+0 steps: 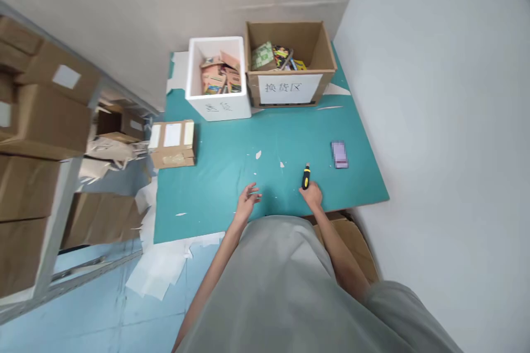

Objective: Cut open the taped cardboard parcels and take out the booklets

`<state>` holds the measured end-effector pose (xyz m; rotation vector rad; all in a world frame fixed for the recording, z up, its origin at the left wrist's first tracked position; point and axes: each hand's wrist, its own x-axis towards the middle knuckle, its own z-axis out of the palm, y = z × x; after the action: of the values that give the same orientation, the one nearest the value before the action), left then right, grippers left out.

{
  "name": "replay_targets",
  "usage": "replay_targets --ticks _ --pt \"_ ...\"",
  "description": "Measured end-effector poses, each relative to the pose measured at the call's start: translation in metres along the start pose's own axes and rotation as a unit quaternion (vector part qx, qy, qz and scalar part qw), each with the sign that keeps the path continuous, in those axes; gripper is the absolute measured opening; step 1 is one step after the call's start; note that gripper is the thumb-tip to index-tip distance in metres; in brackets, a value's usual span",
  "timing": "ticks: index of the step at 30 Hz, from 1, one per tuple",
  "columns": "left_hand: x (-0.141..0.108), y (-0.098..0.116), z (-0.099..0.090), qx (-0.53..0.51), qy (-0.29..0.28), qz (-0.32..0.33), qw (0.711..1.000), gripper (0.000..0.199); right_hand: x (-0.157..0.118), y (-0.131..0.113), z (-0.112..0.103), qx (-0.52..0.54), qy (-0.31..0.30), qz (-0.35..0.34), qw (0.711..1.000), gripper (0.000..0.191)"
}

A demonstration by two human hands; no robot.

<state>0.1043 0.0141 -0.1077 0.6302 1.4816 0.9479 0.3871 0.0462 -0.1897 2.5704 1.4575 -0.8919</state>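
My left hand (247, 199) is over the near part of the green table (223, 176), fingers apart and holding nothing. To its right, my right hand (312, 195) is closed at the lower end of a black and yellow cutter (306, 177), whose tip points away from me. A phone-like object with a blurred screen (340, 154) lies flat, right of the cutter. A taped brown carton (173, 144) with pale labels sits at the table's left edge.
At the back stand a white foam box (218, 107) and an open cardboard box (325, 66), both holding colourful packets. Shelves with cartons (45, 121) are at left, a white wall at right. Paper sheets (159, 270) lie on the floor.
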Motion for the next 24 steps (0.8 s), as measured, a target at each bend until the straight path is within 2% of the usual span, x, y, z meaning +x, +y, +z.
replay_targets --ticks 5,8,13,16,19,22,24 --pt "0.001 -0.012 0.005 0.059 -0.044 -0.013 0.997 0.064 0.032 -0.014 -0.022 -0.004 0.019 -0.024 1.000 0.042" --pt "0.007 -0.012 0.005 0.075 -0.041 -0.005 0.996 0.068 0.053 -0.024 -0.034 -0.015 0.035 -0.043 0.998 0.043" --pt "0.016 -0.008 0.009 0.039 -0.026 -0.001 0.999 0.065 0.066 -0.029 -0.034 -0.035 0.021 -0.051 0.998 0.046" --pt "0.019 -0.009 0.010 0.044 -0.039 -0.028 0.998 0.066 0.070 -0.018 -0.033 -0.034 0.022 -0.062 0.997 0.047" --pt "0.022 -0.013 0.010 0.048 -0.043 -0.054 0.996 0.066 0.086 0.005 -0.046 -0.031 0.087 -0.069 0.993 0.051" --pt "0.025 -0.017 0.010 0.049 -0.041 -0.072 0.995 0.069 0.116 0.031 -0.070 -0.026 0.171 -0.019 0.985 0.060" --pt "0.027 -0.019 0.010 0.050 -0.041 -0.077 0.995 0.072 0.137 0.045 -0.086 -0.015 0.197 0.030 0.980 0.071"
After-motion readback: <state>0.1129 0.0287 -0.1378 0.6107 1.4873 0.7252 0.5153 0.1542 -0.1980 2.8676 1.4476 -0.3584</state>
